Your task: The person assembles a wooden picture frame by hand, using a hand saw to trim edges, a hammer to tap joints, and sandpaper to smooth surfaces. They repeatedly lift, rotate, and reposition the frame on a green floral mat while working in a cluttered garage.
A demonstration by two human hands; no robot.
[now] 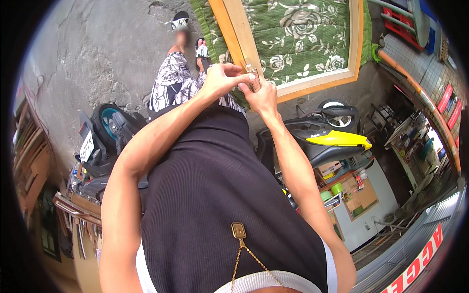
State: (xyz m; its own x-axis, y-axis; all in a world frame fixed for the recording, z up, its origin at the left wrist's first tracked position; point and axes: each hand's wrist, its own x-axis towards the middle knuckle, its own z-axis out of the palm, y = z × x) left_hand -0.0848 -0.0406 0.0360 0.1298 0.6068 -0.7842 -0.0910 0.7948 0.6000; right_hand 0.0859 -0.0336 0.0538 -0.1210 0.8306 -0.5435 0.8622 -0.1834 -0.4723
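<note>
While both bare hands meet near the corner of a rectangular wooden frame with pale and orange edges (243, 29), a small see-through, shiny piece (250, 68) sits between them, its exact kind too small to tell. The right hand (263, 97) holds it between thumb and curled fingers. The left hand (222, 80) reaches in with thumb and forefinger narrowed at the piece; whether they grip it, I cannot tell. Green quilted cloth with white flowers (308, 53) shows inside the frame and beyond its sides. On the right stands a yellow-and-black motorbike (339, 139); on the left, a dark motorbike with a blue-green wheel rim (108, 122), beside cracked grey concrete ground (97, 49).
</note>
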